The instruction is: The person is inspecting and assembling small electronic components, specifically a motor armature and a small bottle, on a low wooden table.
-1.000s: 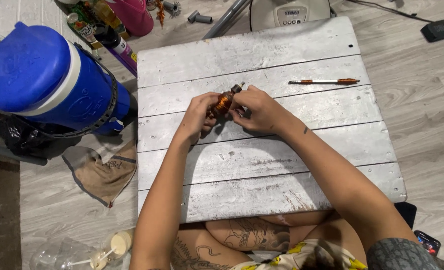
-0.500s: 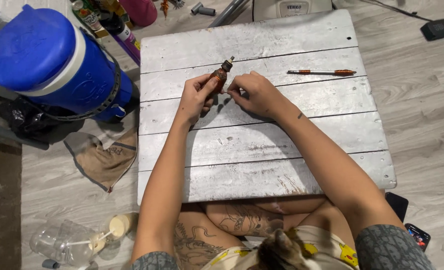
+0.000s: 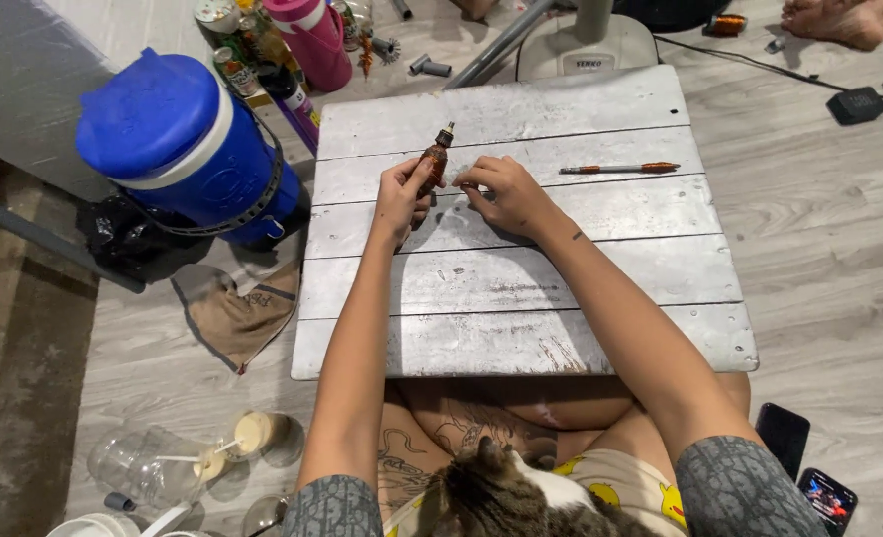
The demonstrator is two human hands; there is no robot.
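hands: 2, left hand (image 3: 401, 197) and right hand (image 3: 501, 191)
small brown tools: 2, a stubby handle (image 3: 433, 164) in the left hand and a thin driver (image 3: 617, 168) lying on the boards
table: 1, white plank table (image 3: 521, 298), five planks across
cooler jug: 1, blue with a white band (image 3: 188, 149)
pink bottle: 1 (image 3: 317, 40)
purple bottle: 1 (image 3: 297, 97)
phones on floor: 2, one dark (image 3: 787, 435), one with its screen lit (image 3: 825, 497)
cat: 1 (image 3: 521, 497), on the lap
cloth: 1, tan (image 3: 234, 310)
clear plastic bottle: 1 (image 3: 143, 465)
fan base: 1 (image 3: 588, 45)
black box on cable: 1 (image 3: 861, 103)
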